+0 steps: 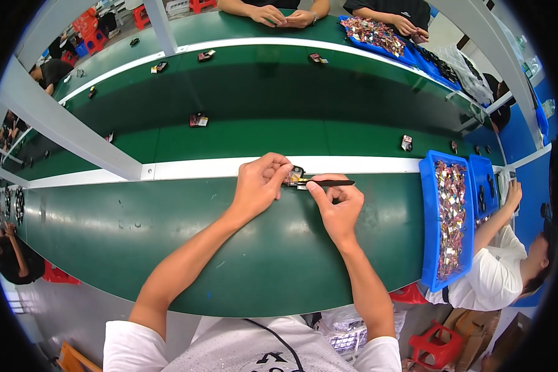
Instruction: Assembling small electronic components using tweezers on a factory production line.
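Note:
Above the far edge of the green workbench [279, 248], my left hand [258, 186] pinches a small black part [298, 170] with yellow and metallic bits on it. My right hand [338, 208] is closed on a slim black stick-like tool [338, 183], whose tip reaches the part from the right. Whether the tool is a pair of tweezers cannot be made out. Both hands are close together, and my fingers hide much of the part.
A blue tray [429, 204] of small multicoloured parts stands at the right, near a person in a white shirt [493, 270]. Beyond the white rail [366, 165] lies a green conveyor belt [242, 139] with scattered small parts [198, 119]. A white post [74, 118] slants at left. Other people sit opposite.

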